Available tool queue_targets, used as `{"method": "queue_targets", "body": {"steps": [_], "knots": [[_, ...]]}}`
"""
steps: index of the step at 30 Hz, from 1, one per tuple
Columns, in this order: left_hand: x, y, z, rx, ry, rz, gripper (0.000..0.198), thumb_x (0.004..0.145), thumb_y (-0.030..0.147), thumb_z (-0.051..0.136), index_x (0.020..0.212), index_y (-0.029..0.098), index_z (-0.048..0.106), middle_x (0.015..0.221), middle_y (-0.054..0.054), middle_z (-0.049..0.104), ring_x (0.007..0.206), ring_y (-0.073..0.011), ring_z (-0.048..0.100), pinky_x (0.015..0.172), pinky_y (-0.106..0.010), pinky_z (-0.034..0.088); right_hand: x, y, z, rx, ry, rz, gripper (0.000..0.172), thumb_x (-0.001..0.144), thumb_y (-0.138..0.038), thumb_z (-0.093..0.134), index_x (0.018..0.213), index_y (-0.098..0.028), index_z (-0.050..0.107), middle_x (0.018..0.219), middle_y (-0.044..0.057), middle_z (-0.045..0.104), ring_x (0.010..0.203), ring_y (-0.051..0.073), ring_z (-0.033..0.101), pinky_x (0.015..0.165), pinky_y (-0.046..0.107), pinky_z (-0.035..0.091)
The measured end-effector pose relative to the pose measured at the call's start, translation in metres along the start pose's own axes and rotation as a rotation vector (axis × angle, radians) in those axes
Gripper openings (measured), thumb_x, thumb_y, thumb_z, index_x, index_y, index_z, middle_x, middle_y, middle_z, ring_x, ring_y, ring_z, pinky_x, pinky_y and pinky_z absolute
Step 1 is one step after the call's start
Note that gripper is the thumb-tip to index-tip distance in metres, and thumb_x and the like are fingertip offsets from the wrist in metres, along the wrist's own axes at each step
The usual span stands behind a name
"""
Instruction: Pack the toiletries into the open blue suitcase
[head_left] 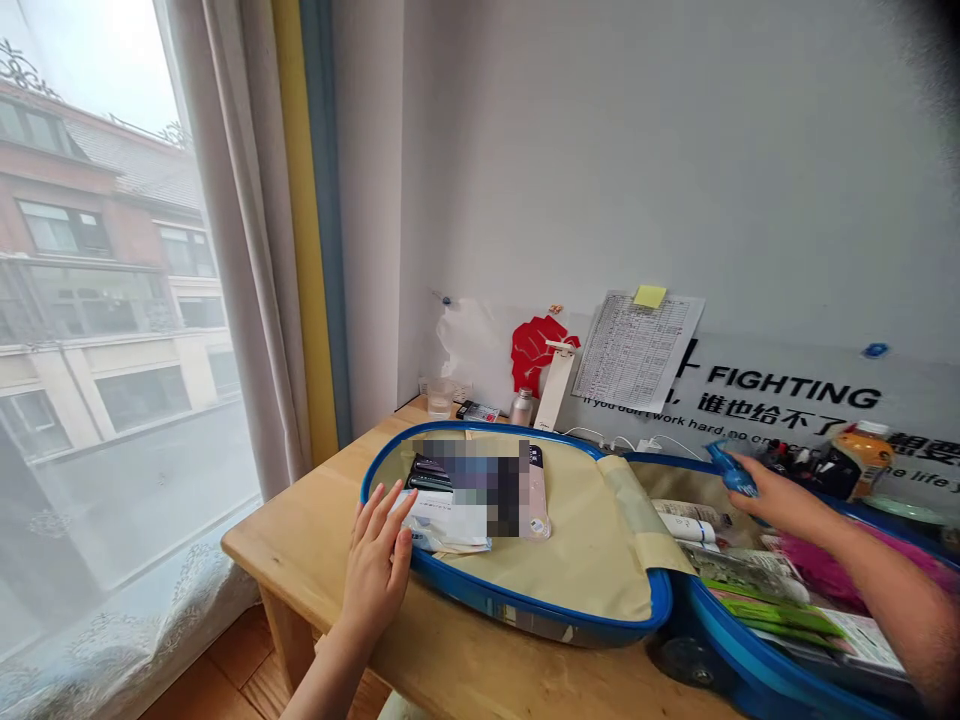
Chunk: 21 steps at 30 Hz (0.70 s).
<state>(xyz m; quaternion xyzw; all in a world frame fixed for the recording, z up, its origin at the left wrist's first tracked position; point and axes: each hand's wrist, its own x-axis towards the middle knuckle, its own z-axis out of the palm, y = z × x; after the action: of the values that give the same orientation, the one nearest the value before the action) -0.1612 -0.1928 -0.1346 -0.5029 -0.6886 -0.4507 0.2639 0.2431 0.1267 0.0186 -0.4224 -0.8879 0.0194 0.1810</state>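
Note:
An open blue suitcase (517,598) lies on a wooden table (315,545), its two halves lined in beige. My left hand (379,560) rests flat with fingers spread on the rim of the left half, touching a white plastic packet (450,527) beside dark flat packs (429,472). My right hand (772,495) reaches over the right half, closed around a small blue object (731,470). Under it lie white tubes (686,525), green packets (772,612) and something pink (825,570).
A window with a curtain (247,250) is on the left. Against the wall stand a plastic cup (440,397), a small silver bottle (522,407), a white lamp (556,385), a pinned sheet (637,350) and an orange bottle (862,455). The table's edge lies near me.

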Motion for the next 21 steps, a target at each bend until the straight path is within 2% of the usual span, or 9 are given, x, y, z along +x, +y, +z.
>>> {"method": "queue_targets", "body": {"steps": [1,3,5,9,12,16,21], "knots": [[0.000,0.000,0.000,-0.002,-0.001,-0.004,0.040,0.098,0.027,0.036,0.136,0.029,0.050,0.143,-0.004,0.051,0.140,-0.0240,0.035,0.113,-0.051,0.029,0.006,-0.012,-0.003,0.002,0.007,-0.003,0.058,0.083,-0.038,0.039,0.137,-0.018,0.042,0.093,0.018,0.066,0.074,0.031,0.066,0.068,0.042,0.050],[0.000,0.001,0.000,-0.003,-0.002,-0.004,0.040,0.098,0.027,0.035,0.135,0.029,0.051,0.142,-0.004,0.052,0.139,-0.0242,0.035,0.113,-0.051,0.030,0.019,-0.042,-0.003,0.016,-0.011,-0.039,0.063,0.084,-0.039,0.038,0.142,-0.016,0.035,0.121,0.022,0.059,0.102,0.034,0.063,0.085,0.043,0.049],[0.000,0.000,0.000,0.001,0.000,-0.004,0.040,0.098,0.027,0.035,0.135,0.029,0.052,0.142,-0.004,0.052,0.139,-0.0245,0.035,0.113,-0.052,0.030,0.030,-0.079,0.006,0.041,-0.076,-0.126,0.065,0.080,-0.037,0.043,0.142,-0.019,0.038,0.133,0.018,0.052,0.120,0.033,0.054,0.099,0.044,0.043],[0.000,-0.001,0.000,0.007,-0.004,-0.006,0.041,0.098,0.027,0.035,0.135,0.029,0.052,0.143,-0.005,0.051,0.139,-0.0246,0.035,0.113,-0.052,0.030,0.033,-0.156,0.034,0.096,-0.307,-0.351,0.064,0.076,-0.033,0.050,0.139,-0.022,0.046,0.133,0.010,0.055,0.120,0.025,0.054,0.104,0.038,0.041],[0.001,-0.001,0.000,0.004,-0.015,-0.012,0.041,0.099,0.028,0.034,0.135,0.028,0.052,0.143,-0.005,0.051,0.140,-0.0246,0.034,0.114,-0.052,0.030,0.023,-0.197,0.050,0.116,-0.476,-0.489,0.064,0.068,-0.026,0.057,0.132,-0.023,0.055,0.127,0.006,0.060,0.115,0.023,0.058,0.102,0.032,0.044],[0.001,0.000,-0.001,0.006,-0.020,-0.018,0.040,0.099,0.028,0.034,0.135,0.028,0.053,0.144,-0.005,0.050,0.140,-0.0247,0.034,0.114,-0.052,0.030,0.009,-0.220,0.061,0.103,-0.593,-0.569,0.061,0.065,-0.018,0.059,0.126,-0.021,0.061,0.121,0.006,0.064,0.110,0.023,0.061,0.097,0.027,0.046],[0.001,0.000,0.000,-0.011,-0.024,-0.030,0.040,0.099,0.029,0.035,0.135,0.028,0.052,0.144,-0.005,0.050,0.140,-0.0248,0.034,0.114,-0.053,0.028,0.004,-0.222,0.069,0.071,-0.603,-0.565,0.060,0.066,-0.015,0.057,0.125,-0.021,0.061,0.122,0.007,0.064,0.109,0.023,0.061,0.095,0.027,0.046]]}}
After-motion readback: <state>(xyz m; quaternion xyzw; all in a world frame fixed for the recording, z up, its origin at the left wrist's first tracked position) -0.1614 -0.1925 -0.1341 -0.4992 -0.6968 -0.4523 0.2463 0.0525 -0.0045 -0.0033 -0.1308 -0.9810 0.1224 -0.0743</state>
